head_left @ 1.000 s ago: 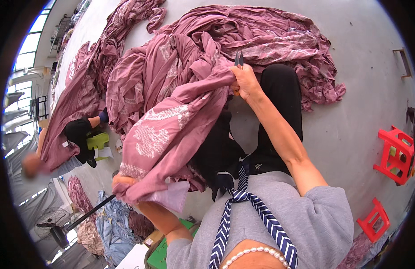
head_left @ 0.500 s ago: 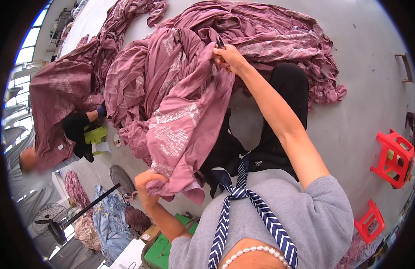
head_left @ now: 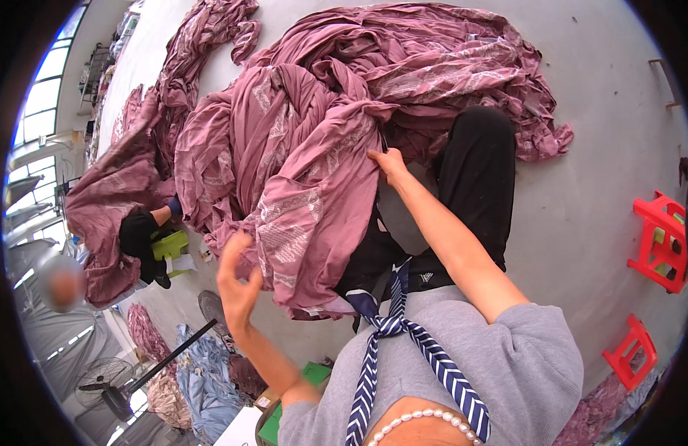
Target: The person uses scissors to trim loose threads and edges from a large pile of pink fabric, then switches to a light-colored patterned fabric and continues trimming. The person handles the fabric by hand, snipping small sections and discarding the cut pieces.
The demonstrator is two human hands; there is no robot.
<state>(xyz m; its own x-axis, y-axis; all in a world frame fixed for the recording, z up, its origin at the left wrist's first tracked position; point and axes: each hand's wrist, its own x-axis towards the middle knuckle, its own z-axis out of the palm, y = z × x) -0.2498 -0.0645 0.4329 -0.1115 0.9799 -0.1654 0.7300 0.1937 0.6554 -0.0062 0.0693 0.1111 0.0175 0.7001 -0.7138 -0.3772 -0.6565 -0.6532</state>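
A large heap of dusty-pink cloth (head_left: 284, 123) with white patterned bands spreads over the floor and across my lap. My right hand (head_left: 389, 163) is closed at the cloth's right edge, around a dark, slender pointed tool (head_left: 383, 143). Most of that tool is hidden, and its exact kind does not show. Beside the left edge of the cloth, my left hand (head_left: 238, 282) is raised with thumb and fingers apart. It is slightly blurred and holds nothing. The length of cloth between my hands hangs toward me over my black trousers (head_left: 474, 178).
At the left a person sits on a green stool (head_left: 170, 244) with pink cloth over the lap. A black fan (head_left: 105, 383) and blue cloth (head_left: 203, 379) are at lower left. Red plastic stools (head_left: 658, 241) stand at the right.
My left hand has let go of the cloth's near corner and opened. My right hand has come lower along the cloth's right edge, and the raised cloth has dropped and spread over my lap.
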